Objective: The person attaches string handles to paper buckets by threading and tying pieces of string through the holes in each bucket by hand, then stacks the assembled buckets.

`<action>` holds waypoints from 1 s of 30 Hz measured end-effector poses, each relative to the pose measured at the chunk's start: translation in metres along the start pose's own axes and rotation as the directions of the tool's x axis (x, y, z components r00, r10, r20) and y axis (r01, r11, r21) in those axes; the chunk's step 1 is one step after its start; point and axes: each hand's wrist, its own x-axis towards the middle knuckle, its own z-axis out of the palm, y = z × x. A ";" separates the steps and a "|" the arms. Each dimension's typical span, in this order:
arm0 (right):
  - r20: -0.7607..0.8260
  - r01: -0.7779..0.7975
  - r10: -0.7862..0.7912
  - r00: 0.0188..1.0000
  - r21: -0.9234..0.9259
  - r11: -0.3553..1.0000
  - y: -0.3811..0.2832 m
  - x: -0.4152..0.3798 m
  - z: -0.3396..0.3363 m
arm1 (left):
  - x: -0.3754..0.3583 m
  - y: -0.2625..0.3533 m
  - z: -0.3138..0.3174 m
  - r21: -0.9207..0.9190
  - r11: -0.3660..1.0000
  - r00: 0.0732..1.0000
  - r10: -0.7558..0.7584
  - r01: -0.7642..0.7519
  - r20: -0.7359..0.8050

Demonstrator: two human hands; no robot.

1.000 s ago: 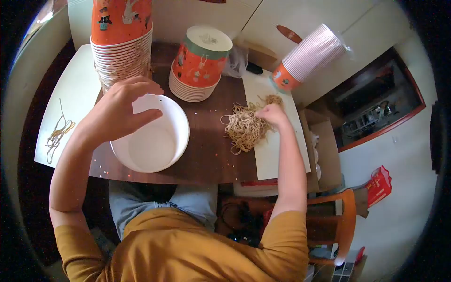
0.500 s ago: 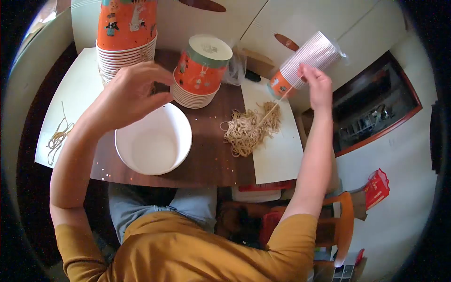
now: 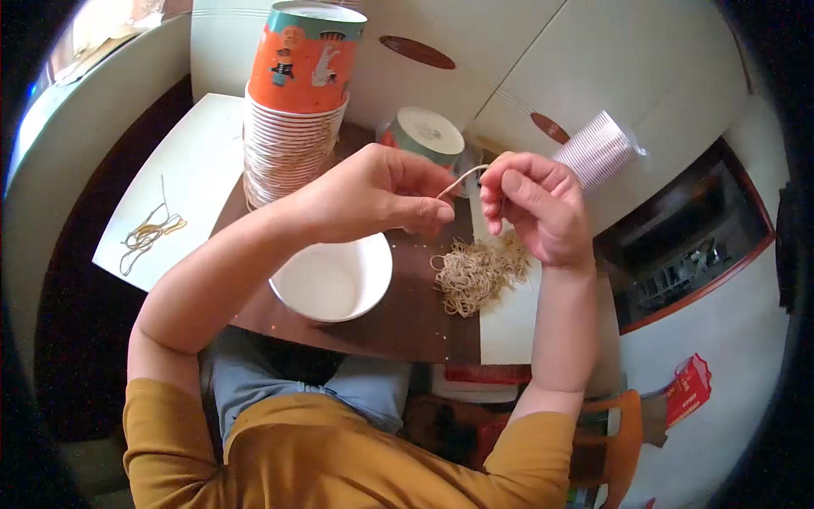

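Note:
A short length of beige string (image 3: 462, 178) stretches between my two hands, above the table. My left hand (image 3: 386, 197) pinches one end between thumb and fingers. Opposite it, my right hand (image 3: 538, 208) has its fingers curled around the other end. Below my right hand lies a tangled pile of the same string (image 3: 476, 276). A white paper bucket (image 3: 331, 284) stands mouth up beneath my left forearm, which covers part of its rim. Behind my left hand rises a tall stack of orange paper buckets (image 3: 297, 93), turned upside down.
A second upside-down bucket stack (image 3: 428, 136) is partly hidden behind my hands. Plastic-wrapped nested buckets (image 3: 598, 153) lean at the right. Loose strings (image 3: 151, 233) lie on the white board at left. White cabinet doors (image 3: 509, 59) stand behind the table (image 3: 381, 335).
My right hand has come left from the string pile, drawing a string toward my left hand. My left hand has moved right and now pinches the string. The camera view has shifted.

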 end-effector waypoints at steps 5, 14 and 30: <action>0.000 -0.048 0.048 0.999 -0.127 0.991 0.009 0.004 0.016 | -0.041 0.027 -0.003 0.400 0.914 0.989 -0.011 0.069 -0.146; 0.189 -0.084 0.054 0.980 0.153 0.985 0.056 0.014 0.092 | -0.065 0.047 -0.004 0.879 0.469 0.990 0.141 -0.080 0.015; -0.263 -0.213 0.148 0.953 -0.241 0.947 0.131 -0.001 0.064 | -0.026 -0.080 -0.079 0.929 0.369 0.985 0.164 -0.006 -0.059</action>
